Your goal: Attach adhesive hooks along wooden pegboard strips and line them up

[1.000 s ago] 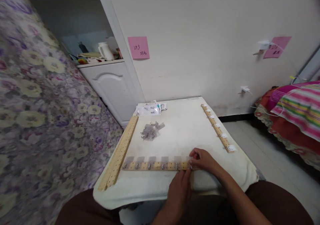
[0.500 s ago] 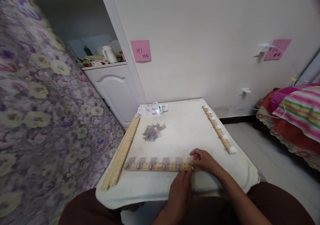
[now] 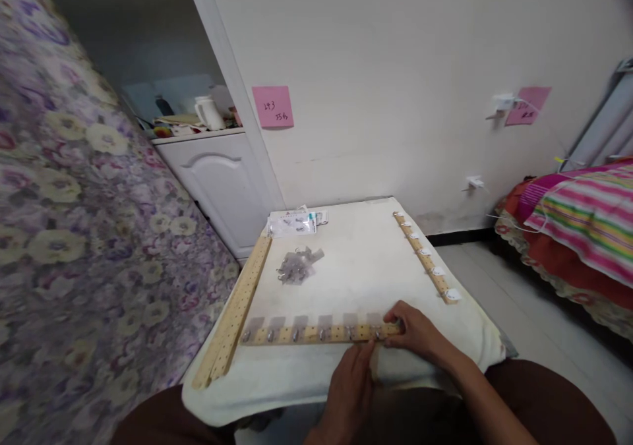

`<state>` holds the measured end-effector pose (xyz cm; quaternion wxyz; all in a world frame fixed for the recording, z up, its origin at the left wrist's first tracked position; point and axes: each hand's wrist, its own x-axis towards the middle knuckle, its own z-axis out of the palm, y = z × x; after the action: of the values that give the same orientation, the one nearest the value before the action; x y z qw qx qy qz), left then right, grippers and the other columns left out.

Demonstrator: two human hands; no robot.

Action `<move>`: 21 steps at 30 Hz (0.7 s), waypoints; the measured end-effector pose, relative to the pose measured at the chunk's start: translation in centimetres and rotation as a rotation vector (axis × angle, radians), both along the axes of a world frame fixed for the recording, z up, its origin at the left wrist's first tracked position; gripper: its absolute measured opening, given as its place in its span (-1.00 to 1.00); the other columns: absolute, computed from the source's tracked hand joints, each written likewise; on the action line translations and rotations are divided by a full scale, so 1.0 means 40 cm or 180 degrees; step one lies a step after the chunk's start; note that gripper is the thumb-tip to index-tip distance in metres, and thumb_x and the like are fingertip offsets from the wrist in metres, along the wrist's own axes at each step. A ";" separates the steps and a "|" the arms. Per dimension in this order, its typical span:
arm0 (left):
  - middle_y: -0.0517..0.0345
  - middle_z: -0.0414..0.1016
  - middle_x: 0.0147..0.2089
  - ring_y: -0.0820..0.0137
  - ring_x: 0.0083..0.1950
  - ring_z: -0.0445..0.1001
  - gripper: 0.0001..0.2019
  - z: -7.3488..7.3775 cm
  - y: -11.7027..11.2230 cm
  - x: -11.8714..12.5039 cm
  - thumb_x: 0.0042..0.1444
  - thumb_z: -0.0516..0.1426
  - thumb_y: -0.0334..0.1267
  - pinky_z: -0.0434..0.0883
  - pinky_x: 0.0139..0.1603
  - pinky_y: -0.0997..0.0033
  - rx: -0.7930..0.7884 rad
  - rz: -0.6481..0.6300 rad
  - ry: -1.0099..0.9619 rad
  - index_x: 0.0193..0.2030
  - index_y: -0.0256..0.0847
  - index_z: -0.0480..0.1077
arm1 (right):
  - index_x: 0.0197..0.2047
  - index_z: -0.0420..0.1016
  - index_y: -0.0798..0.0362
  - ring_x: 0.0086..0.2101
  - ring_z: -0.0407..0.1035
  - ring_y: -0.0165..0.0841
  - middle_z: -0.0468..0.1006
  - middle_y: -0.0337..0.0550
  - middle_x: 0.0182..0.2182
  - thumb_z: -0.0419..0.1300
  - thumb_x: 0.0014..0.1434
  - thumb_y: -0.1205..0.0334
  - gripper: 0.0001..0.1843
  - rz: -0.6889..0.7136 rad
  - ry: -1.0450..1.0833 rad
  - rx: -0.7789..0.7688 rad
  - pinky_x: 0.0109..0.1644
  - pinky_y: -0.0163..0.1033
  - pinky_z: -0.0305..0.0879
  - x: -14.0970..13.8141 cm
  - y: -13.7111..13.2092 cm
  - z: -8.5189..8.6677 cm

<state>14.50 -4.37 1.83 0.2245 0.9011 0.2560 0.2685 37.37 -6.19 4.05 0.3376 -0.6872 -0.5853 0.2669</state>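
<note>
A pale wooden strip point(image 3: 310, 333) with holes lies across the near part of the table. Along it sits a row of several small metal earring-like pieces on clear cards point(image 3: 322, 332). My right hand point(image 3: 418, 331) grips the strip's right end between thumb and fingers. Just below the strip's near edge, my left hand point(image 3: 347, 382) stretches its fingers forward, tips touching or nearly touching the edge; its thumb is mostly hidden. Behind the strip is a loose pile of similar clear-carded metal pieces point(image 3: 297, 267).
Two perforated wooden strips point(image 3: 236, 308) lie side by side on the left edge of the cloth-covered table point(image 3: 349, 270). Another strip point(image 3: 420, 252) with several white-tagged pieces runs along the right. Printed packets point(image 3: 293, 223) are at the back left.
My right hand has left the rightmost metal piece and now grips the strip's end. My left hand's fingers have drawn back from that piece to the near edge. The view has shifted slightly.
</note>
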 end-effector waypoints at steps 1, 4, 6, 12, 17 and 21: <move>0.00 0.33 0.12 0.32 0.11 0.34 -0.48 0.002 -0.001 -0.008 0.20 -0.08 -0.47 0.38 0.11 0.17 -0.0028 -0.0037 -0.0049 0.29 -0.06 0.01 | -0.27 0.44 0.00 -0.34 0.32 -0.36 0.45 -0.25 -0.32 0.34 -0.19 0.22 -0.67 -0.0012 -0.0080 -0.0021 -0.29 -0.32 0.19 -0.008 -0.002 -0.003; -0.01 0.35 0.11 0.33 0.12 0.34 -0.50 -0.004 -0.005 -0.044 0.20 -0.08 -0.48 0.39 0.11 0.22 -0.0019 -0.0109 -0.0176 0.26 -0.07 0.06 | -0.31 0.44 -0.01 -0.32 0.32 -0.37 0.42 -0.27 -0.31 0.33 -0.20 0.27 -0.71 0.0030 -0.0204 -0.0090 -0.26 -0.33 0.18 -0.020 0.000 -0.004; -0.04 0.36 0.09 0.31 0.11 0.35 -0.50 -0.026 -0.005 -0.077 0.19 -0.07 -0.48 0.41 0.07 0.24 0.0112 -0.0172 -0.0272 0.26 -0.09 0.08 | -0.32 0.44 -0.02 -0.31 0.33 -0.37 0.42 -0.28 -0.31 0.32 -0.20 0.29 -0.71 0.0098 -0.0223 -0.0114 -0.25 -0.34 0.18 -0.020 0.001 -0.001; 0.02 0.48 -0.16 0.40 -0.15 0.48 -0.51 -0.184 0.009 -0.181 0.17 -0.14 -0.51 0.46 -0.17 0.43 0.0825 -0.0098 -0.0847 0.21 -0.11 0.18 | -0.30 0.44 -0.03 -0.32 0.33 -0.38 0.42 -0.31 -0.32 0.33 -0.19 0.26 -0.70 0.0092 -0.0258 -0.0132 -0.28 -0.36 0.15 -0.023 -0.004 0.008; 0.06 0.49 -0.24 0.42 -0.18 0.49 -0.60 -0.248 0.028 -0.213 0.17 -0.12 -0.50 0.44 -0.20 0.49 0.1205 0.0072 -0.0851 0.08 -0.15 0.30 | -0.36 0.42 0.00 -0.33 0.33 -0.38 0.43 -0.30 -0.35 0.32 -0.19 0.29 -0.75 -0.0009 -0.0156 -0.0091 -0.28 -0.37 0.14 -0.036 -0.005 0.004; 0.09 0.51 -0.27 0.41 -0.24 0.50 -0.67 -0.205 0.049 -0.222 0.17 -0.07 -0.44 0.43 -0.24 0.47 0.1676 -0.0033 -0.0609 0.02 -0.15 0.35 | -0.38 0.42 0.01 -0.33 0.33 -0.39 0.43 -0.30 -0.35 0.30 -0.18 0.33 -0.78 -0.0041 -0.0107 0.0049 -0.29 -0.37 0.14 -0.045 -0.011 0.008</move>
<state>5.63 -2.41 -6.36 0.0071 0.9002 0.1504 0.4086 35.57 -6.64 4.35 0.3348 -0.6927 -0.5884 0.2487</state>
